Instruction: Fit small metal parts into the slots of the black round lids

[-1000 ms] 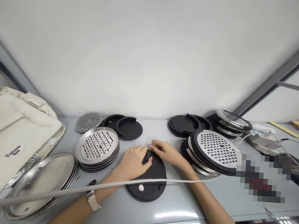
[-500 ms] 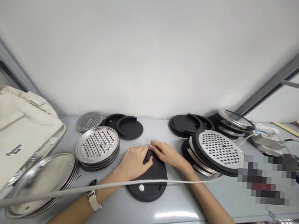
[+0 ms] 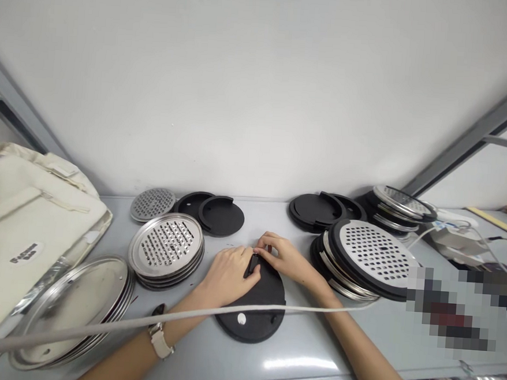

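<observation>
A round black disc (image 3: 253,311) with a white dot near its front edge lies flat on the grey table. My left hand (image 3: 231,274) rests on its upper left part, thumb and fingers closed around a small black piece (image 3: 253,263) at the disc's far edge. From the right, my right hand (image 3: 282,257) reaches the same edge, its thumb and fingertips pinched together beside my left fingertips. What the right fingertips hold, if anything, is too small to make out. A pale cable (image 3: 175,315) crosses in front of the disc and over both forearms.
Stacked perforated metal plates (image 3: 167,246) and plain metal plates (image 3: 76,305) stand at the left, beside a cream bag (image 3: 30,215). Black round trays (image 3: 223,217) lie along the wall. Black-rimmed perforated discs (image 3: 377,253) are stacked at the right. The grey table (image 3: 224,364) ends in front.
My right hand's fingers have bent and drawn together more at the disc's far edge. My left hand has stayed nearly in place.
</observation>
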The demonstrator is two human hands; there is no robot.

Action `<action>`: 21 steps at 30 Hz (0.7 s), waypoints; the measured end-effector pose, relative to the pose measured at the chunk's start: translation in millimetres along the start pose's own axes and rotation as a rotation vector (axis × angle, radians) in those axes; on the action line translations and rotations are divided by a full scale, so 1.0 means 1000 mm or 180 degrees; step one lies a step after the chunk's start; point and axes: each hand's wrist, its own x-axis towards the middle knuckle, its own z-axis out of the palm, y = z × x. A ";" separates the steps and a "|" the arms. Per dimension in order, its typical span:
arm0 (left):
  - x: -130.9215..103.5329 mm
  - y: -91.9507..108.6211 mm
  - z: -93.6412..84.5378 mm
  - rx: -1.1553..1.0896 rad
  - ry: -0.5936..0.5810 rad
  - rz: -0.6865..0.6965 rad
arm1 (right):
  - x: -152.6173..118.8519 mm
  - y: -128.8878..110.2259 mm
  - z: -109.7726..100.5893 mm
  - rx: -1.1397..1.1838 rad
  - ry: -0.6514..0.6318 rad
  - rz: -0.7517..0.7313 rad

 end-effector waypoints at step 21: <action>0.001 -0.001 0.000 -0.0032 0.0022 0.0000 | -0.002 0.001 -0.008 0.0335 -0.0318 0.0050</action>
